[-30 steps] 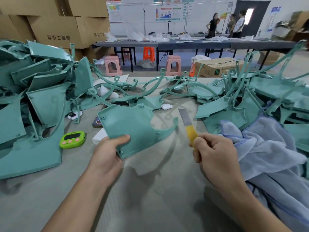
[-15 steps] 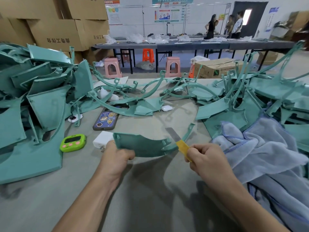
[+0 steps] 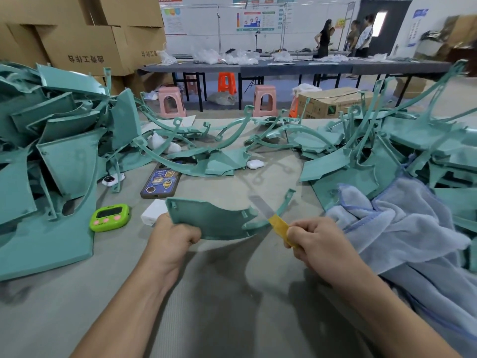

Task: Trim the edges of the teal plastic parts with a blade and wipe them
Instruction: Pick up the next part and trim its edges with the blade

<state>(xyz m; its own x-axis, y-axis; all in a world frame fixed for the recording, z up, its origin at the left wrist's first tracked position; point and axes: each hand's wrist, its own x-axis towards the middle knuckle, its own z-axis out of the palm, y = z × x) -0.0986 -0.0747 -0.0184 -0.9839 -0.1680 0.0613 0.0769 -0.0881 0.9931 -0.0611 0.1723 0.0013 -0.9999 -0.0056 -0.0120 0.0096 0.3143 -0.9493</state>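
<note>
One teal plastic part (image 3: 206,220) is gripped at its left end by the left hand (image 3: 173,236), whose fingers are curled under its lower edge. It is held just above the grey table (image 3: 232,293), with its thin curved arm rising to the right. One blade (image 3: 260,205) with a yellow handle is clamped in the right hand (image 3: 317,244) and crosses that thin arm; whether its edge touches the plastic cannot be made out. Two heaps of teal parts are seen, a left heap (image 3: 51,164) and a right heap (image 3: 413,151), with loose curved strips between them. The pieces overlap too much to be counted. One pale blue towel (image 3: 402,228) is bunched just beside the right hand. One green timer (image 3: 109,217), one phone (image 3: 161,183), one white block (image 3: 153,215) and one white earbud case (image 3: 255,164) lie on the table. The block is partly hidden behind the left hand. Two pink stools (image 3: 171,102) and three people (image 3: 324,37) are seen far behind. Both heaps and the towel are cut off by the frame edges, and the fingertips of both hands are hidden.
</note>
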